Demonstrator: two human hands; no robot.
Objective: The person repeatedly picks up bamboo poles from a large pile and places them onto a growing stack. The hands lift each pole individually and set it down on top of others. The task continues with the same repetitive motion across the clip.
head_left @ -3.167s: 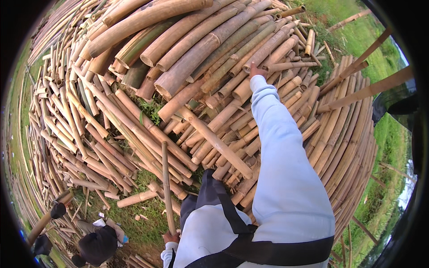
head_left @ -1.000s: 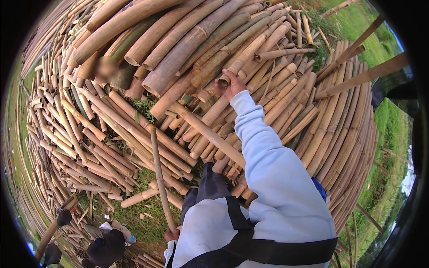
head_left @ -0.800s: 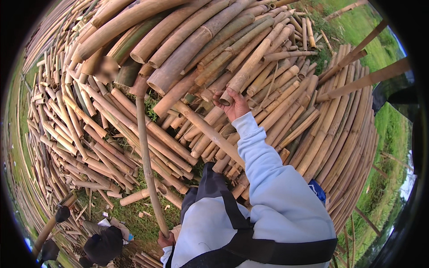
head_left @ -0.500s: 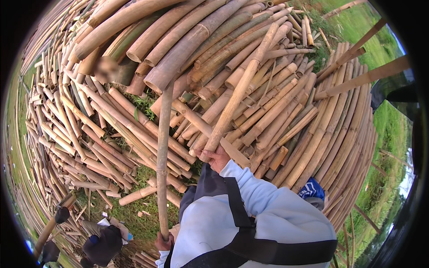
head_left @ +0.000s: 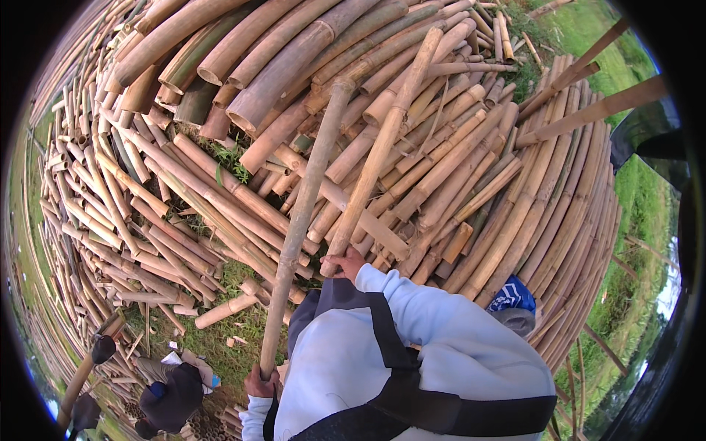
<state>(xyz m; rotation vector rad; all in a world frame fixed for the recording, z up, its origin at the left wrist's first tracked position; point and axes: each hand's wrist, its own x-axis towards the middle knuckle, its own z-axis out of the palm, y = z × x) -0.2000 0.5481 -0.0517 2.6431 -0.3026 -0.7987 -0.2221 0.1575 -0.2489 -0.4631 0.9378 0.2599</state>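
Observation:
My left hand (head_left: 262,383) is wrapped round the lower end of a long bamboo pole (head_left: 303,209). This pole slants away to the right, its far end over the cut bamboo at the back. Farther forward, my right hand (head_left: 343,264) grips the near end of a second bamboo pole (head_left: 387,140). That one also leans away to the right across the pile (head_left: 471,176). A shorter bamboo piece (head_left: 334,193) passes beneath both poles. The far ends of the two poles lie fairly close together, with a gap between them.
Thick bamboo stems (head_left: 294,66) are stacked at the back, and cut lengths (head_left: 140,242) cover the left. Long poles (head_left: 544,184) line the right, near slanting posts (head_left: 596,110). A person in dark clothes (head_left: 175,400) is low at the lower left. A blue cap-like item (head_left: 513,295) lies right.
The pole in my left hand has swung to the right at its far end, from nearly upright to a slant beside the other pole. Both hands keep their grip.

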